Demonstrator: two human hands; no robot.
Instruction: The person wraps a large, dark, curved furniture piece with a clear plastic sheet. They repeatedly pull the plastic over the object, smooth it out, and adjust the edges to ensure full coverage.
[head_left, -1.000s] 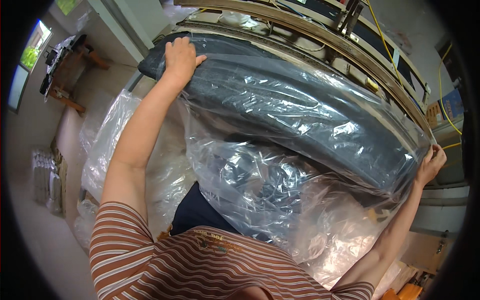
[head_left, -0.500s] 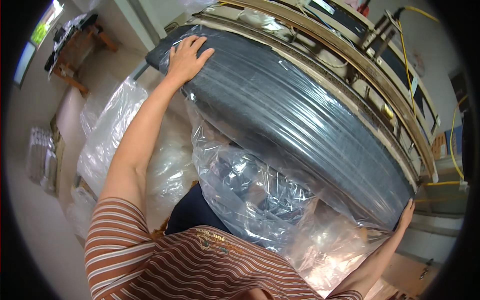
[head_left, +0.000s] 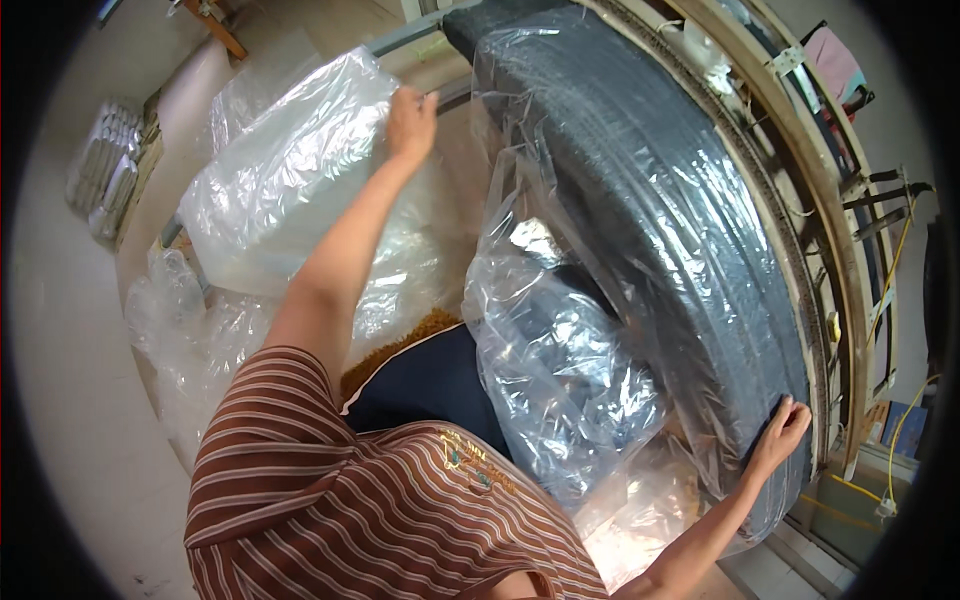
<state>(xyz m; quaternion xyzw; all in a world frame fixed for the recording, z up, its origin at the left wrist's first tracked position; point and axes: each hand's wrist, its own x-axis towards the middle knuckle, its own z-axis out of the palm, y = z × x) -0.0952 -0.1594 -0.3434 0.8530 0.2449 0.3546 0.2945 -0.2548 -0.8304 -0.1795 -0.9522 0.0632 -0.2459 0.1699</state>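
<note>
A long, curved dark grey padded piece [head_left: 690, 190] lies in front of me, with clear plastic film [head_left: 560, 340] over it and hanging in crumpled folds toward my body. My right hand [head_left: 783, 428] is closed at the near right end of the padded piece, its fingers pinched together on the film. Off to the left, my left hand [head_left: 412, 125] is closed at the right edge of a pile of clear plastic sheets [head_left: 300, 170]. Its fingertips are curled out of sight, so what they hold cannot be made out.
A wooden and metal frame [head_left: 830, 200] with wires runs along the padded piece's far side. Yellow cord [head_left: 893, 440] hangs at the right. Wrapped packets [head_left: 112, 165] lie on the floor at left. A brown fuzzy seat edge [head_left: 395, 345] shows beside my dark trousers [head_left: 425, 385].
My left hand has left the padded piece and moved to the plastic sheets, going from spread to closed. My right hand has shifted onto the near end's top. The view has turned.
</note>
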